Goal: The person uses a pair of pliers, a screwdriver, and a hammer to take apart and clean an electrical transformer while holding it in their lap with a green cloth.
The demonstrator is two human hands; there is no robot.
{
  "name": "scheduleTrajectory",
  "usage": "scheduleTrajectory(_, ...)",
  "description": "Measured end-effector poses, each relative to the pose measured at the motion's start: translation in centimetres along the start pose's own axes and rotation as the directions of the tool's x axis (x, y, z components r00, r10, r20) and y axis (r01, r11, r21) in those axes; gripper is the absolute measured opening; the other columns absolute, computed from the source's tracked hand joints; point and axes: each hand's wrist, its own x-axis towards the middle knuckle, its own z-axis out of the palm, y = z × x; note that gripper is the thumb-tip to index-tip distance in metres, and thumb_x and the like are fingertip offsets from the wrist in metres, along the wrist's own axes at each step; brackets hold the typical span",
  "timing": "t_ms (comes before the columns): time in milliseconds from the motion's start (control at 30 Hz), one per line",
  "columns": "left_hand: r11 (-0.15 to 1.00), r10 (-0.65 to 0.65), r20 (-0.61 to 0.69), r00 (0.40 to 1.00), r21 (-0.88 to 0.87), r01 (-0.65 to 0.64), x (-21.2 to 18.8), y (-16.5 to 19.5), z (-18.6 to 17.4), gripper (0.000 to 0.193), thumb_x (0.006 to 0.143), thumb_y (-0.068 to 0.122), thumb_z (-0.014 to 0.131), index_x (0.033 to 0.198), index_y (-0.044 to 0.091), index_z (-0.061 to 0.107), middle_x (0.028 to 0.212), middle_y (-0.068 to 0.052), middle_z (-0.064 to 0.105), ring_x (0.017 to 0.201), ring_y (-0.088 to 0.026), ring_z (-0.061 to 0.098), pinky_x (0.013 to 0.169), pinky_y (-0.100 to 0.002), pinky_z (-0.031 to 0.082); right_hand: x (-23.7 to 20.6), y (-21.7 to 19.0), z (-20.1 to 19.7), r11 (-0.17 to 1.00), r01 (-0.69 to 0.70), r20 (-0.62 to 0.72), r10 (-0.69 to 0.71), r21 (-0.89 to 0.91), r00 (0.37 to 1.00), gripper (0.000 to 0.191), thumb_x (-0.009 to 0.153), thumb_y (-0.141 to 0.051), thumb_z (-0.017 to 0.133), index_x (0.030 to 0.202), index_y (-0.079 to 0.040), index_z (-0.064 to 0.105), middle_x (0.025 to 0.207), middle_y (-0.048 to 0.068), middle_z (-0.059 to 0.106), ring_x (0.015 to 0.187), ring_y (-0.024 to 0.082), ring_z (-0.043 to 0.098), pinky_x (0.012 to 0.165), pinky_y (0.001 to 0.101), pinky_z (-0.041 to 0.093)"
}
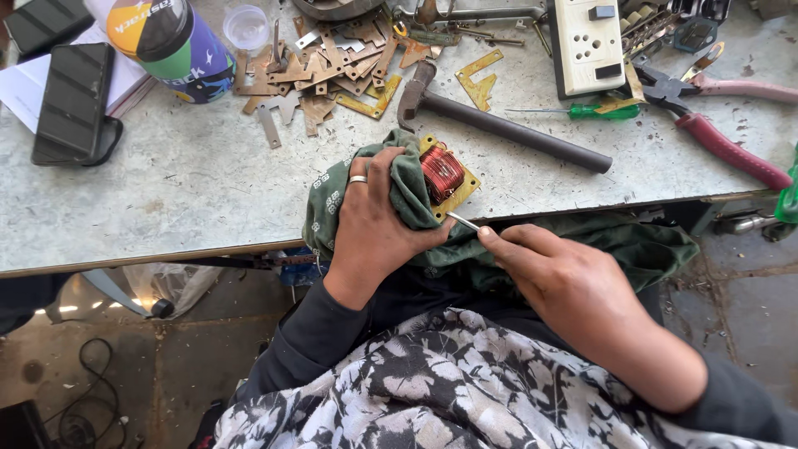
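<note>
left hand [370, 224] clamps cloth-wrapped copper coil [441, 173]; right hand [553, 278] pinches thin metal tool [463, 221]; risk: slip nicks winding.

There is a single view, taken from a camera on the person's head. It looks steeply down and slightly forward, over the person's patterned lap at the bottom of the frame and onto the near edge of the grey tabletop [166, 183], which fills the upper half. The camera sits close: the left hand [374, 224] and right hand [565, 287] lie at the centre and fill much of the middle. The tabletop's front edge runs roughly level across the middle of the frame, and the floor [108, 357] shows beneath it at lower left and at right. No second view shares the scene.
</note>
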Motion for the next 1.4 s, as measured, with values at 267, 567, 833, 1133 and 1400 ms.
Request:
scheduleTrajectory(267, 0.998, 0.045, 0.017, 0.999, 0.044, -0.046, 0.0, -0.2, -0.2, 0.101, 0.064, 0.045, 0.096, 0.14, 0.012, 0.039, 0.124, -0.02, 0.054, 0.11, -0.042, 0.058, 0.091, -0.051, 0.052, 3.3, -0.8, -3.4, 0.964, 0.153, 0.398, -0.055, -0.217, 0.916, 0.063, 0.074, 0.0, 0.062, 0.137, -0.006, 0.06, 0.108, 0.01, 0.066, 0.088, 0.03, 0.071, 0.068, 0.0411, 0.057)
scheduleTrajectory(567, 0.998, -0.032, -0.021, 0.999, 0.047, 0.033, -0.1, -0.5, 0.2, 0.101, 0.065, 0.045, 0.097, 0.141, 0.013, 0.039, 0.122, -0.022, 0.055, 0.109, -0.043, 0.061, 0.09, -0.051, 0.053, 2.1, 0.7, 1.0, 0.992, 0.089, 0.021, -0.091, 0.09, 0.996, 0.043, 0.085, -0.005, 0.067, 0.128, -0.008, 0.067, 0.113, 0.013, 0.07, 0.084, 0.033, 0.072, 0.07, 0.0399, 0.058)
scheduleTrajectory(833, 0.999, 0.008, 0.004, 1.0, 0.033, -0.008, 0.3, 0.0, -0.1, 0.104, 0.06, 0.042, 0.098, 0.141, 0.013, 0.039, 0.122, -0.019, 0.057, 0.114, -0.042, 0.059, 0.093, -0.051, 0.052, 1.2, 1.5, 0.1, 0.989, 0.135, -0.001, -0.135, 0.061, 0.991, 0.047, 0.082, -0.006, 0.067, 0.129, -0.01, 0.068, 0.113, 0.012, 0.071, 0.086, 0.032, 0.073, 0.07, 0.0407, 0.059)
scheduleTrajectory(1133, 1.0, -0.018, 0.009, 1.0, 0.015, 0.018, -0.1, -0.3, -0.1, 0.105, 0.057, 0.039, 0.099, 0.139, 0.01, 0.04, 0.122, -0.021, 0.055, 0.113, -0.043, 0.058, 0.092, -0.051, 0.052, 3.1, 0.8, -1.3, 1.0, 0.013, 0.322, -0.016, 0.011, 0.946, 0.052, 0.083, -0.008, 0.066, 0.135, -0.016, 0.066, 0.113, 0.009, 0.069, 0.085, 0.032, 0.073, 0.071, 0.043, 0.057)
scheduleTrajectory(1400, 0.992, -0.014, 0.145, 0.989, -0.12, 0.032, 0.4, 0.4, -0.6, 0.102, 0.062, 0.036, 0.097, 0.147, 0.016, 0.044, 0.136, -0.019, 0.053, 0.126, -0.043, 0.057, 0.104, -0.05, 0.049, 1.1, 1.3, 3.6, 0.93, 0.065, -0.149, -0.011, 0.363, 0.989, 0.041, 0.088, -0.007, 0.072, 0.128, -0.013, 0.07, 0.114, 0.011, 0.072, 0.085, 0.026, 0.075, 0.07, 0.0332, 0.06)
